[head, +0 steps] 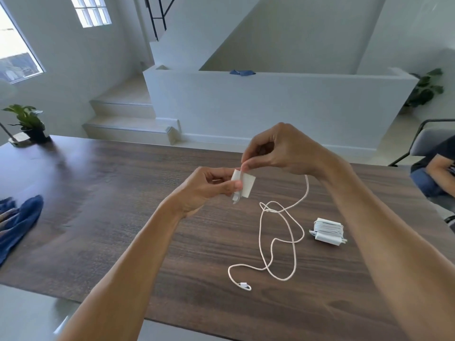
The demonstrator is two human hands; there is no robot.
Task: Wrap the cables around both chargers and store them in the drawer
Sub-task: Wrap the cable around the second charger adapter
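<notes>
Dark wood-grain table, set before a white half-wall and a short flight of steps, carried all items listed. Left hand: fingers and thumb curled round a small white charger, held above the table surface, one flat face turned toward the camera. Right hand: raised just above and beside the charger, fingertips pinching the white cable at the charger's upper edge; how many turns, if any, lay on the body could not be told. Cable: ran from that pinch down behind the right wrist, then fell to the table in loose crossing loops toward the camera and to the right of the left hand, ending in a white connector nearest the viewer. Judged relation for the coming wrap: slack lay below and to the right of the held charger, on the right hand's side, so that hand was the better placed to feed it round the body. Second charger: lying on the table to the right of the loops, cable already wound round it, apart from both hands. Drawer: not seen. Also present: blue cloth at the table's left edge, potted plant at the far left corner, a seated person at far right.
</notes>
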